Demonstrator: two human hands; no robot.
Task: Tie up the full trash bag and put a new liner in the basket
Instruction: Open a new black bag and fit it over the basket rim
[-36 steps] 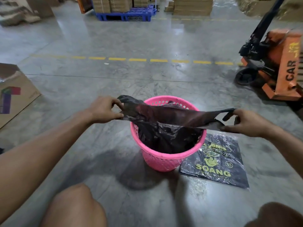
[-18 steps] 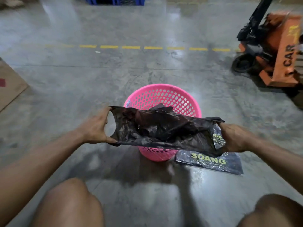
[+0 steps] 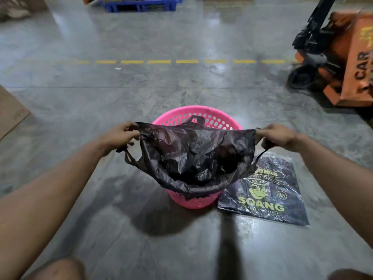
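Note:
A pink perforated basket stands on the concrete floor in front of me. A black plastic bag is stretched wide above its near side, mouth open, crumpled black plastic inside. My left hand grips the bag's left edge and handle. My right hand grips the right edge and handle. The bag's lower fold drapes over the basket's near rim. One handle loop sticks up at the far side. A flat pack of black liners printed "SOANG" lies on the floor right of the basket.
An orange pallet jack stands at the right. A cardboard sheet lies at the left edge. A blue pallet sits far back. My bare knees show at the bottom corners.
The bag's mouth has been pulled wider and opened toward me, with my hands further apart. The camera has tilted, so the basket sits lower behind the bag.

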